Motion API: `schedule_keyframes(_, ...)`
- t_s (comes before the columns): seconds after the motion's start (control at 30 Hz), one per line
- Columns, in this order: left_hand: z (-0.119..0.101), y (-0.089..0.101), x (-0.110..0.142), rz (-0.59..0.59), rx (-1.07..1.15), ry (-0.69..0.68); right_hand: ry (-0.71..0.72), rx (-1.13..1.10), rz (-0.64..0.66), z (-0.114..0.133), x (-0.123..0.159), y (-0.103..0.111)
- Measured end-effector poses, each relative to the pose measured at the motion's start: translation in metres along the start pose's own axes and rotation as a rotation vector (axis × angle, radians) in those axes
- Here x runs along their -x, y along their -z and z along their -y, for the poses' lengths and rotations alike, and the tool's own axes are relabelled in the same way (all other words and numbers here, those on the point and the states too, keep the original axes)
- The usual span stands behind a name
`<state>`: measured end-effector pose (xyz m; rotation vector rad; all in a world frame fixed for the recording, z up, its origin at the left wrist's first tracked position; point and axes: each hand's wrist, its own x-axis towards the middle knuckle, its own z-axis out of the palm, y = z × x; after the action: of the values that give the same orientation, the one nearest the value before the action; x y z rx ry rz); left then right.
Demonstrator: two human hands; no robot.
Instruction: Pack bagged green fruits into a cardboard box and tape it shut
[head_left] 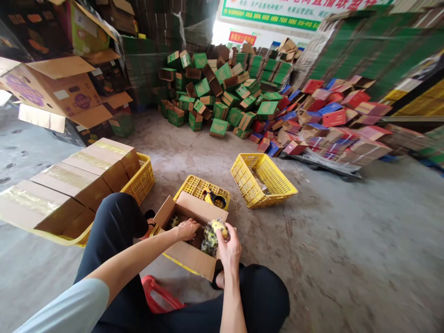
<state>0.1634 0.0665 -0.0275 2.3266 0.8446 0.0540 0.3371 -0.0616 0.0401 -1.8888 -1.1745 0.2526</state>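
An open cardboard carton (192,256) with its flaps up sits between my legs on a yellow plastic crate (180,264). My right hand (231,249) is closed around a yellow, dark-spotted fruit in clear plastic (219,226), over the carton's right end. Just below it lie green pieces in clear wrap (209,240). My left hand (188,229) reaches down inside the carton, its fingertips hidden. Close to its left, more spotted, wrapped pieces (173,222) lie in the carton's corner. Behind the carton, a black and yellow tape dispenser (215,199) rests on an upturned yellow crate (194,186).
At left, several taped cartons (74,178) stand in a long yellow crate (147,173). Another yellow crate (265,201) is on the floor ahead. Heaps of green boxes (219,127) and red-blue boxes (335,118) lie beyond. A red plastic item (159,296) lies by my legs.
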Motion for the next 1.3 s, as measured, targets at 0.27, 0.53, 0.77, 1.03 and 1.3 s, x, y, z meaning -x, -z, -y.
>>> schedule_keyframes(0.27,0.002,-0.005,0.004,0.080,-0.153,0.136,0.134,-0.053,0.085,0.007,0.003,-0.007)
schedule_keyframes(0.53,0.016,0.012,0.011,0.055,-0.065,0.192,0.205,0.151,0.312,0.010,0.017,-0.029)
schedule_keyframes(0.77,0.026,0.029,0.027,-0.031,0.281,0.212,0.164,0.338,0.479,0.004,0.026,-0.043)
schedule_keyframes(1.03,0.027,0.052,0.053,-0.268,0.929,0.298,0.129,0.237,0.476,-0.002,0.024,-0.049)
schedule_keyframes(1.3,-0.018,0.046,0.068,-0.233,1.733,0.247,-0.329,-0.677,0.503,0.022,0.013,-0.042)
